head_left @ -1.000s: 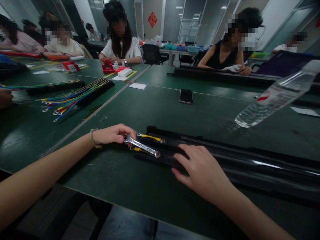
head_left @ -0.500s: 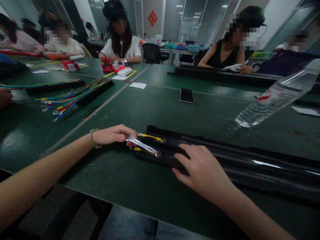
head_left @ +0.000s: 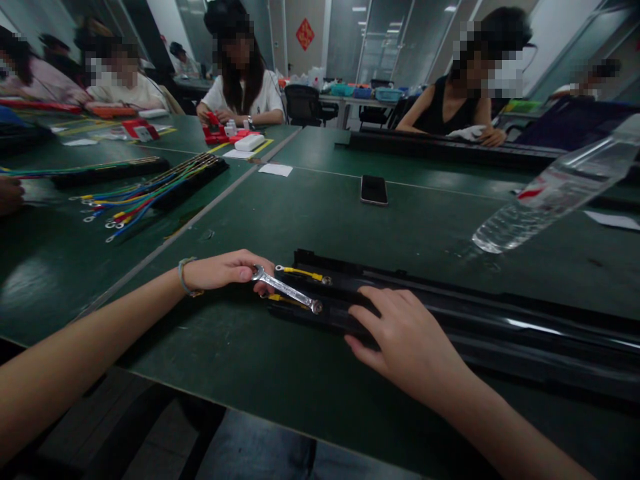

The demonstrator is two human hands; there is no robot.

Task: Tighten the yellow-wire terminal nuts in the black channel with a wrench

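My left hand (head_left: 245,270) grips the open-jaw end of a silver combination wrench (head_left: 287,291). The wrench's ring end is over the left end of a long black channel-shaped piece (head_left: 475,320), by the end of a yellow wire. A second short yellow wire (head_left: 303,273) with a ring terminal sticks out past the channel's end, beyond the wrench. The lower yellow wire (head_left: 277,298) is partly hidden by the wrench. My right hand (head_left: 400,333) rests on the channel with its fingers apart, and no object shows in it.
A phone (head_left: 374,190) lies beyond the channel, and a clear water bottle (head_left: 555,187) leans at the right. Bundled coloured wires with ring terminals (head_left: 150,193) lie at the left. Across the green table (head_left: 240,360) several people sit working, among red parts and another long black piece (head_left: 440,150).
Almost nothing differs. Both hands, the wrench and the black channel keep their places.
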